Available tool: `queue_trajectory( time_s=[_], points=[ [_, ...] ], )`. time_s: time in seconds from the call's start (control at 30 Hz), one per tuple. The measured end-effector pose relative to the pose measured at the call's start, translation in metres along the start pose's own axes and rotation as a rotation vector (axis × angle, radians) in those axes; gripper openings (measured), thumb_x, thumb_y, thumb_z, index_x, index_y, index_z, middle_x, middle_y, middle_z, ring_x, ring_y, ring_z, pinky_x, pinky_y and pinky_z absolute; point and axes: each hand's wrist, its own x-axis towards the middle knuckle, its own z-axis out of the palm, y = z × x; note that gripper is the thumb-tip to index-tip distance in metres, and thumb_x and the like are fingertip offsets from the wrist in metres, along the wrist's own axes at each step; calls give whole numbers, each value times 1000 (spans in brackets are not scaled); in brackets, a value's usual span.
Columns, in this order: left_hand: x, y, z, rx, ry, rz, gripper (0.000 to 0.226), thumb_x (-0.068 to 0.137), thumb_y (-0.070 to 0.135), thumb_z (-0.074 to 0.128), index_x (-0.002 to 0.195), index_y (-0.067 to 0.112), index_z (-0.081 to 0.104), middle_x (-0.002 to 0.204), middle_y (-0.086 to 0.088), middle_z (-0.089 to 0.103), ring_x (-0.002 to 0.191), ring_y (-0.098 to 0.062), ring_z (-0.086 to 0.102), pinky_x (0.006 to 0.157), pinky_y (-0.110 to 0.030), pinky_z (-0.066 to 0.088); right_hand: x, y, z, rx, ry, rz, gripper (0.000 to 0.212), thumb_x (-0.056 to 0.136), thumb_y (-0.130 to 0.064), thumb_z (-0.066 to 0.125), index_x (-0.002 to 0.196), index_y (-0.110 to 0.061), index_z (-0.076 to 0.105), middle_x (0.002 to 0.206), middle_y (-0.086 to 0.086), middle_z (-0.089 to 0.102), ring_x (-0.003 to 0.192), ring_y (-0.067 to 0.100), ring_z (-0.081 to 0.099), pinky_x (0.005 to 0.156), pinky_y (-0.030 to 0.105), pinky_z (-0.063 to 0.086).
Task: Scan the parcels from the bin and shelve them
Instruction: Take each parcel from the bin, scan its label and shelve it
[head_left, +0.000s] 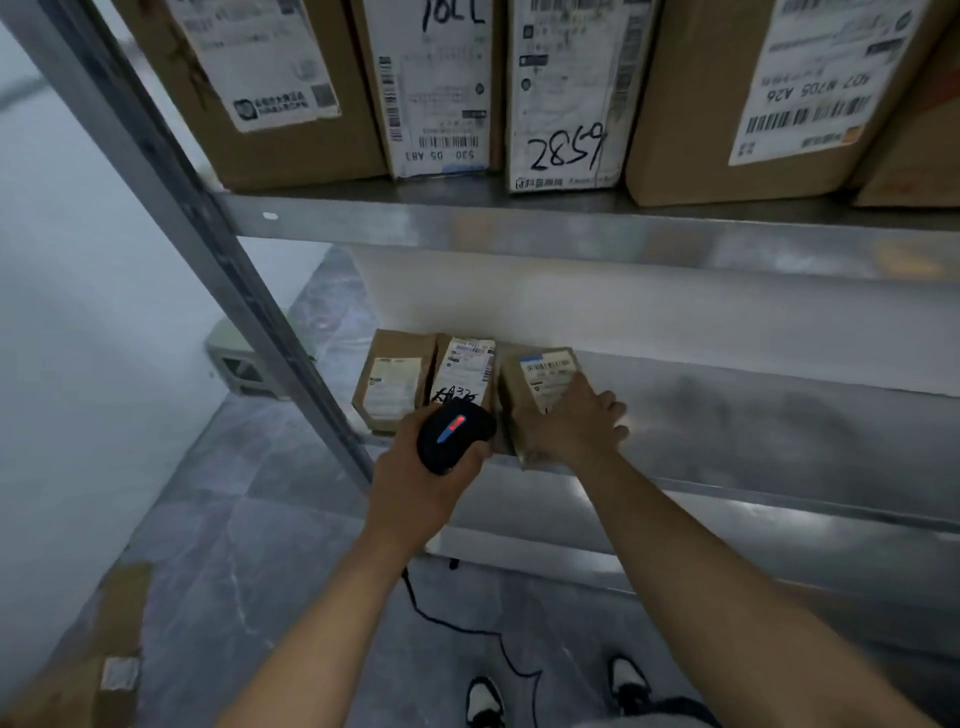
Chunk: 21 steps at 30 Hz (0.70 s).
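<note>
Left hand (415, 499) gripping scanner (454, 434), right hand (571, 421) flat on parcel (540, 384), its label partly covered, print blurred

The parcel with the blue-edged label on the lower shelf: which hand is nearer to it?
The right hand. It rests on that parcel, fingers spread over its label. The left hand holds the black scanner to the parcel's left, in front of the middle parcel.
</note>
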Motion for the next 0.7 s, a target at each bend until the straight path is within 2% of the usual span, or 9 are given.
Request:
queue_trajectory(
  time_s=[0.1, 0.23, 0.33, 0.43, 0.53, 0.63, 0.7],
  points=[
    [11, -7, -6, 13, -39, 25, 64, 84, 44, 82, 137, 30, 50, 107, 31, 56, 91, 27, 55, 73, 0, 46, -6, -9, 11, -27, 46, 69, 90, 69, -66, 72, 138, -22, 32, 135, 17, 39, 129, 38, 32, 104, 51, 30],
    [23, -12, -10, 35, -72, 53, 65, 83, 45, 81, 137, 27, 50, 110, 21, 61, 94, 12, 59, 71, -2, 47, -9, -16, 20, -37, 91, 113, 89, 73, -64, 70, 139, -17, 32, 136, 18, 39, 128, 38, 34, 102, 49, 32],
    [32, -15, -10, 39, -98, 78, 62, 84, 41, 82, 135, 27, 51, 109, 25, 59, 95, 3, 61, 73, -2, 47, -7, -22, 23, -19, 132, 128, 89, 76, -64, 69, 140, -14, 32, 137, 18, 40, 128, 37, 34, 102, 49, 33],
    [40, -13, -10, 59, -113, 90, 62, 84, 39, 82, 136, 25, 51, 107, 24, 58, 94, 3, 61, 72, -5, 48, -6, -30, 24, -14, 132, 138, 91, 78, -67, 67, 142, -13, 30, 138, 18, 39, 129, 37, 34, 103, 48, 34],
    [48, -17, -11, 75, -109, 92, 65, 85, 39, 82, 138, 23, 51, 108, 16, 60, 95, -5, 62, 76, -11, 49, -4, -34, 29, -23, 100, 112, 90, 79, -74, 61, 141, -14, 33, 137, 17, 41, 129, 36, 36, 102, 47, 37],
    [52, -18, -9, 65, -119, 91, 59, 84, 37, 82, 133, 29, 50, 106, 27, 56, 91, 10, 58, 71, -5, 47, -5, -32, 31, 8, 66, 69, 89, 81, -74, 60, 144, -18, 31, 137, 16, 40, 129, 35, 35, 103, 46, 37],
    [55, -16, -5, 48, -124, 98, 56, 84, 37, 83, 128, 34, 48, 106, 29, 55, 91, 14, 56, 69, -3, 48, -7, -28, 29, 18, 52, 54, 89, 83, -72, 59, 148, -20, 28, 139, 17, 38, 130, 35, 33, 105, 45, 36]
  ],
)
